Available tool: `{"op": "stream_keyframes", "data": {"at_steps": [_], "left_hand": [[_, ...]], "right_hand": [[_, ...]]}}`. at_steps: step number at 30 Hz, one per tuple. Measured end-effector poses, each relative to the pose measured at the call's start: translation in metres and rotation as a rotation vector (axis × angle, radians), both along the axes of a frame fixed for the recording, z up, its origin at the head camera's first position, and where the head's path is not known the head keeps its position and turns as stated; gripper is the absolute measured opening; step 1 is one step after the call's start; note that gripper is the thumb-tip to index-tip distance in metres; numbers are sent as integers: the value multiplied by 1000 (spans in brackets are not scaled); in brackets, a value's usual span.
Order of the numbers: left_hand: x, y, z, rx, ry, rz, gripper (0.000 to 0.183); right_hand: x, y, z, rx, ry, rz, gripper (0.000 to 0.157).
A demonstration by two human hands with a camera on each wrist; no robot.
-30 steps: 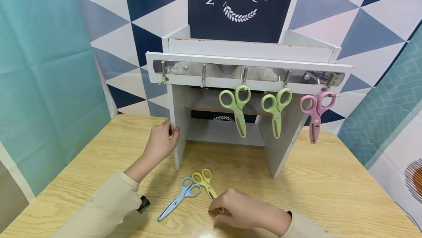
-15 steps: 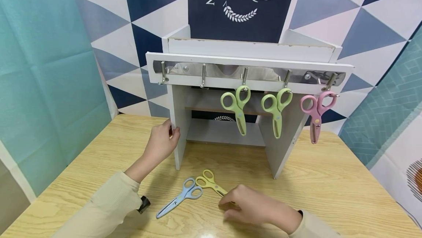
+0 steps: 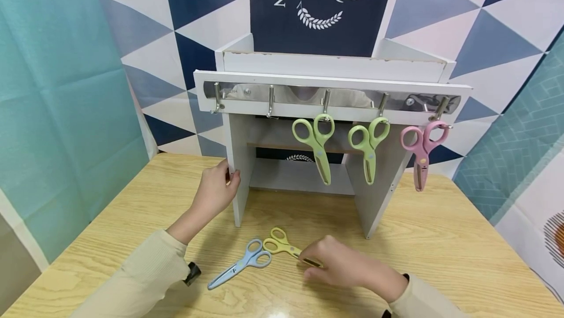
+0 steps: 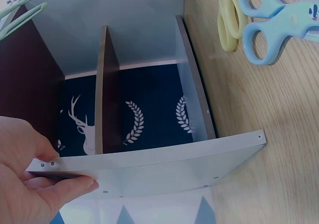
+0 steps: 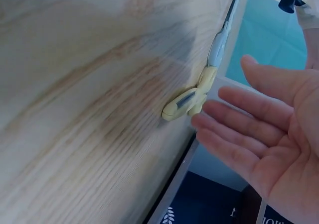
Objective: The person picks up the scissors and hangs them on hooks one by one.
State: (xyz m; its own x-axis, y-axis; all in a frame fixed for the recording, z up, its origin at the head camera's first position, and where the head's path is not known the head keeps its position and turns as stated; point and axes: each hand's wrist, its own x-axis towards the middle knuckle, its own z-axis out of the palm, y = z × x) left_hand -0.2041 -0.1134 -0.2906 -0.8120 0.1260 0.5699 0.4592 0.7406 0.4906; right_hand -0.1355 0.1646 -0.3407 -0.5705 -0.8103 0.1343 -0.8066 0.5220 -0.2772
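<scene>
My left hand (image 3: 215, 186) grips the front edge of the left side panel of a white shelf unit (image 3: 241, 171), thumb on one face and fingers round the other. In the left wrist view the same panel (image 4: 164, 159) is pinched near its corner. My right hand (image 3: 341, 261) is low over the table, fingertips at the blade end of yellow scissors (image 3: 285, 248). The right wrist view shows that hand's fingers (image 5: 244, 122) loosely extended beside the yellow scissors (image 5: 182, 104). Blue scissors (image 3: 242, 264) lie on the table, handles against the yellow handles.
A hook rail (image 3: 246, 76) runs across the unit's front. Two green scissors (image 3: 319, 149) (image 3: 369, 149) and pink scissors (image 3: 422, 154) hang from its middle and right hooks; the two left hooks hold nothing. A patterned cloth (image 3: 202, 5) covers the wall behind.
The right hand has moved right and slightly forward. The yellow scissors' blade end has swung right with it, and the blue scissors have turned slightly. My left hand stays on the panel.
</scene>
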Motion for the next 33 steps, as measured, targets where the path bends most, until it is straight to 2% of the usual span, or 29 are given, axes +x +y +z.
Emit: {"op": "stream_keyframes", "data": {"at_steps": [4, 5, 8, 10, 14, 20, 27, 33], "left_hand": [[-1, 0, 0, -1, 9, -2, 9], [-1, 0, 0, 0, 13, -1, 9], [-1, -1, 0, -1, 15, 1, 9], [-1, -1, 0, -1, 12, 1, 9], [0, 0, 0, 2, 6, -2, 10], [0, -1, -1, 1, 8, -3, 10], [-1, -1, -1, 5, 9, -3, 10], [0, -1, 0, 9, 11, -9, 10]], "right_hand": [[-6, -2, -2, -21, 21, -23, 6], [-8, -3, -2, -23, 13, -40, 7], [-12, -6, -3, -31, -41, -112, 12], [-15, -7, -4, -41, -94, -165, 11], [-19, -9, -7, -47, -140, -226, 8], [-21, -12, -13, -29, -104, -284, 14], [-20, -16, -17, -15, -95, -391, 18], [-20, -17, -18, -42, -82, -403, 15]]}}
